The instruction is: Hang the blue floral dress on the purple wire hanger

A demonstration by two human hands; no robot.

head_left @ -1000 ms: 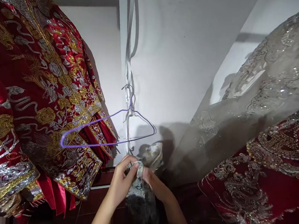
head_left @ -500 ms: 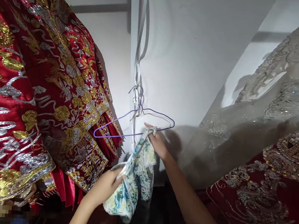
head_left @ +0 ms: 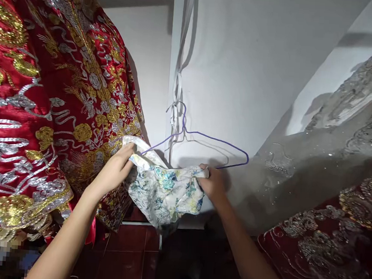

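Note:
A small pair of white floral shorts, printed in blue, green and yellow, is stretched sideways by its waistband between my hands. My left hand pinches the left end of the band, fingers closed. On the other end, my right hand is closed near the waist's right corner. A purple wire hanger hangs by its hook from a white strap. Its left arm goes down into the opening of the waistband; its right end sticks out beyond my right hand. The hanger's lower bar is mostly hidden behind the cloth.
Red jackets with gold and silver embroidery hang close on the left. A pale beaded gown and a dark red beaded skirt are at the right. Behind stands a white wall; dark red floor tiles lie below.
My left hand has risen from the lower part of the shorts to the waistband's left end. The shorts, bunched up before, are now spread wide, with the hanger's left side inside the waist.

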